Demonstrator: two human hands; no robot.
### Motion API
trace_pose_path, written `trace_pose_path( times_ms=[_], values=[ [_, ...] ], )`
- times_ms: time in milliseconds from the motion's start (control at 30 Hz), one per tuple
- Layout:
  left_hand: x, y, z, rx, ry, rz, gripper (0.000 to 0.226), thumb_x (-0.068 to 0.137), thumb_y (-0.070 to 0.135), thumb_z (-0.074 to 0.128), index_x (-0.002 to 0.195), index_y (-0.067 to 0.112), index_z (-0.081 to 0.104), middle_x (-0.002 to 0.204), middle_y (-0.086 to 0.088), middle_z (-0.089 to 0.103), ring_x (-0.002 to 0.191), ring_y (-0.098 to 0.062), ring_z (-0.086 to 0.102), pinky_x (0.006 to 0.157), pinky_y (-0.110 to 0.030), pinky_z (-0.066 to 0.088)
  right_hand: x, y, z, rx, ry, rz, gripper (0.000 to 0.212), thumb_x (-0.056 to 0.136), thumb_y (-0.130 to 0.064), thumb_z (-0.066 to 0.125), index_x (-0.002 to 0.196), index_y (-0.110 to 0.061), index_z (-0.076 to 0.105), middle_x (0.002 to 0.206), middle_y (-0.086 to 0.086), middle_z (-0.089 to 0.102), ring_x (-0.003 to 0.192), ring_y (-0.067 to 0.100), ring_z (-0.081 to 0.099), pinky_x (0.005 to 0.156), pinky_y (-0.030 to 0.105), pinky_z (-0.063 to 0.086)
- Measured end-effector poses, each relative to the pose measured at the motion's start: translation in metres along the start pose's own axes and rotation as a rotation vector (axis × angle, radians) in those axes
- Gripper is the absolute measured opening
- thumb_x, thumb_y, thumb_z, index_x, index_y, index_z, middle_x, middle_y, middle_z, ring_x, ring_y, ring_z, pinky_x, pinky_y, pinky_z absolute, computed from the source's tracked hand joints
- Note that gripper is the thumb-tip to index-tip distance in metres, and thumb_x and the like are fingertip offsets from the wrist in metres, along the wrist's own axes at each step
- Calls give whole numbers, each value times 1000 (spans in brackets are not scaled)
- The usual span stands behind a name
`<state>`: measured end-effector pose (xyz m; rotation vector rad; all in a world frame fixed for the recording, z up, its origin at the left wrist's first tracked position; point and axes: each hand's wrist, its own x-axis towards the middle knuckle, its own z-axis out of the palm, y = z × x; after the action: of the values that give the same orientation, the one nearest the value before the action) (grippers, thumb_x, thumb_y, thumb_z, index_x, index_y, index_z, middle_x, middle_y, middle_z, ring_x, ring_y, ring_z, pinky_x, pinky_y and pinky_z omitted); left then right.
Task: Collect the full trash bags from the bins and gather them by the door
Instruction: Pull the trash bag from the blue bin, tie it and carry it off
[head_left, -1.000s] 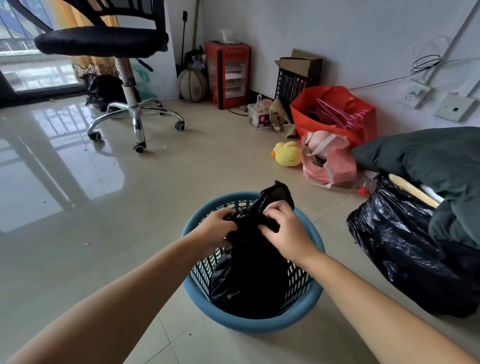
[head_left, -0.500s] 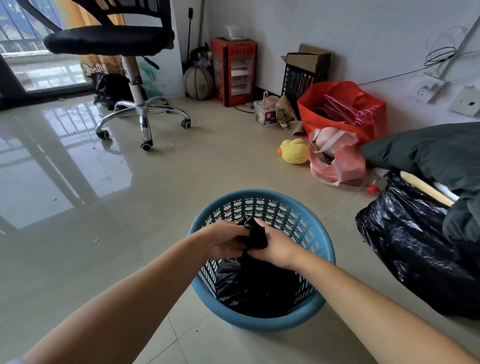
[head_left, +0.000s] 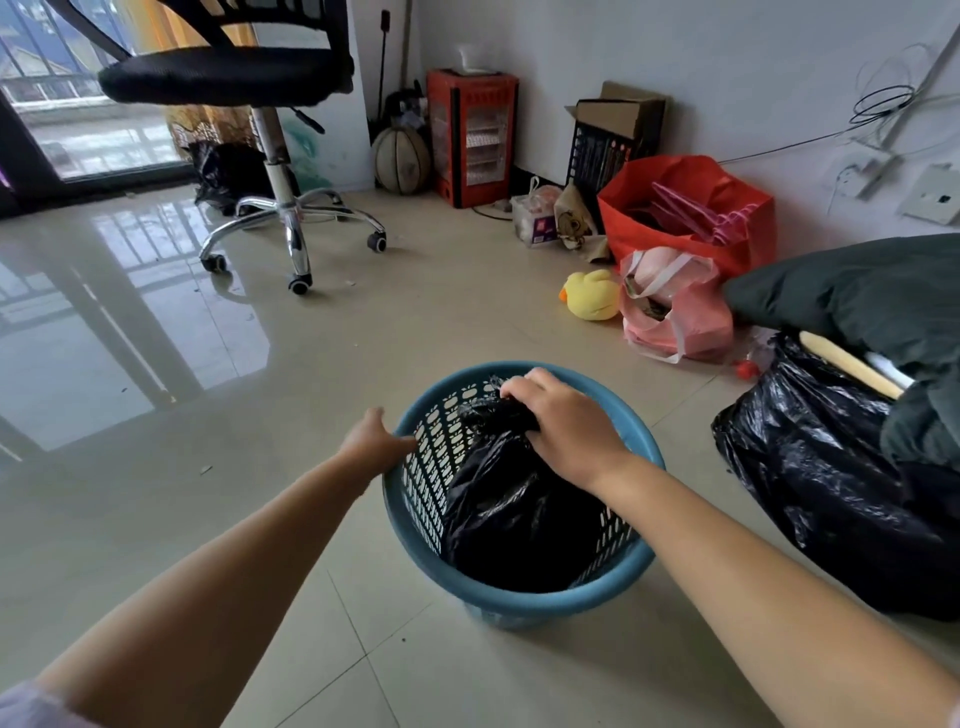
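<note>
**Black bag gripped inside the blue bin**

The black trash bag (head_left: 519, 509) sits inside the blue perforated bin (head_left: 519, 605), which stands on the tiled floor (head_left: 311, 364). The bag's gathered top rises to about the level of the bin's far rim. The right hand (head_left: 566, 421) is clenched around that bunched neck, knuckles up, fingers wrapped into the plastic. The left hand (head_left: 376, 441) rests on the outside of the bin's left rim, fingers spread and gripping nothing else; whether it actually clasps the rim cannot be told.

To the right of the bin, well apart from it, lies a larger black bag (head_left: 831, 493), stuffed, with a pale stick (head_left: 847, 364) poking out and a dark cushion (head_left: 857, 291) on top. Beyond the bin to the right are a pink plastic bag (head_left: 680, 322), a yellow duck toy (head_left: 592, 296) just beside it, and a red bag (head_left: 685, 218) against the wall. Farther back stands a red heater (head_left: 470, 135) with a ball (head_left: 402, 158) beside it. Beyond the bin to the left is an office chair (head_left: 260, 78), with another black bag (head_left: 228, 174) behind its base near the window.
</note>
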<state>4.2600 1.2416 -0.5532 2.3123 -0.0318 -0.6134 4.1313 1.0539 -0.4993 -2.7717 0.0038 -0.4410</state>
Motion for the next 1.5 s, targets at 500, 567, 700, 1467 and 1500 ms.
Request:
trace_pose_path(
  times_ms=[500,567,700,1467,1500],
  values=[
    [6,10,18,-965,294,-336,36,86,-3,37,116,8,54,102,-15,56,90,-32,57,83,-55,50,19,10,-121,-14,714,67,34,73,13,49,103,2,60,100,23,60,93,20,51,79,15,38],
    [8,14,17,-1063,413,-362,42,86,-1,37,124,8,54,114,-13,61,102,-32,59,93,-54,49,14,19,-134,23,845,76,28,74,9,45,99,4,58,94,24,58,87,18,47,75,7,33],
    [4,16,15,-1261,483,-393,44,85,4,42,128,11,50,122,-8,59,106,-26,59,98,-44,49,10,30,-152,85,938,130,18,79,-5,41,94,-11,49,83,13,51,81,17,44,77,24,35],
    [-101,96,85,-568,-461,-1,18,90,26,58,104,15,62,91,-3,66,71,-12,65,59,-18,50,-37,42,-29,786,-603,642,37,87,-20,67,120,-21,50,108,3,63,96,16,63,78,29,53],
    [-97,93,85,-573,-416,7,14,91,14,54,102,12,62,85,-5,64,63,-11,63,54,-18,49,-39,47,-37,888,-616,655,38,89,-18,64,123,-21,50,110,4,62,97,16,63,74,27,55]
  ],
)
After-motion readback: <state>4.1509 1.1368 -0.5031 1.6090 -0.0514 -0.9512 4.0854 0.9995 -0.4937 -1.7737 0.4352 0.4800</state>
